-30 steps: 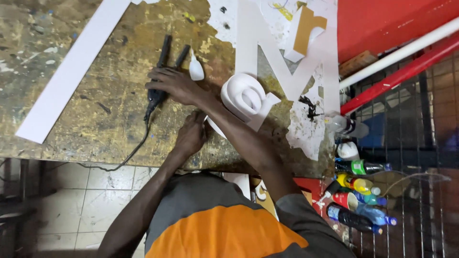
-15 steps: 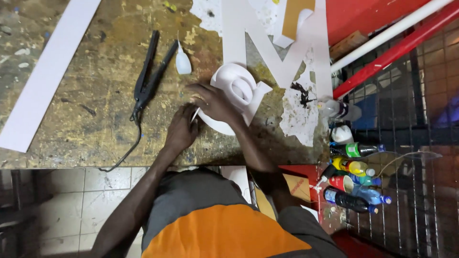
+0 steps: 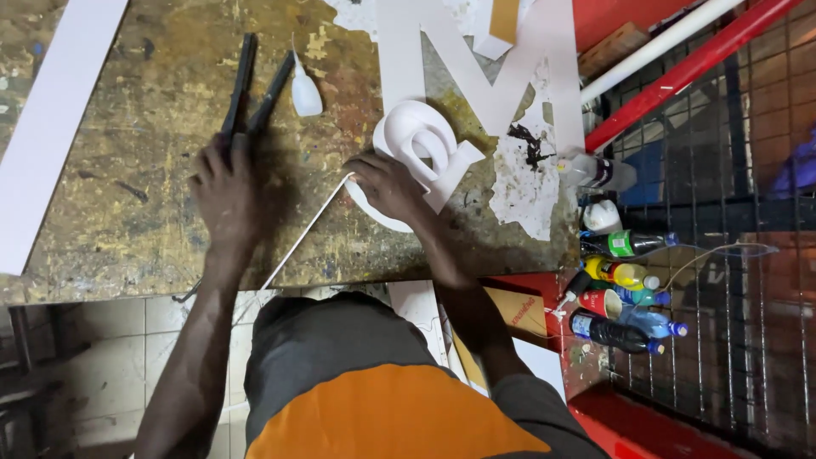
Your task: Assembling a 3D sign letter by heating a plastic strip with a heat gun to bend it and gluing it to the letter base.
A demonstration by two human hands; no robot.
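On the stained workbench (image 3: 127,221), left hand (image 3: 225,191) rests on the rear end of the black two-armed tool (image 3: 251,85), fingers wrapped over its handle. Tool's long axis runs away from the person, arms splayed in a narrow V, tips far from the body. Small white glue bottle (image 3: 304,92) lies just right of the tool's right arm. Right hand (image 3: 391,187) presses down on the white curved letter piece (image 3: 421,149), fingers bent, pinching a thin white strip (image 3: 310,225) that trails diagonally toward the bench edge. Left hand is the nearer one to the tool; right hand is well apart from it. Large flat white letter (image 3: 442,59) sits beyond.
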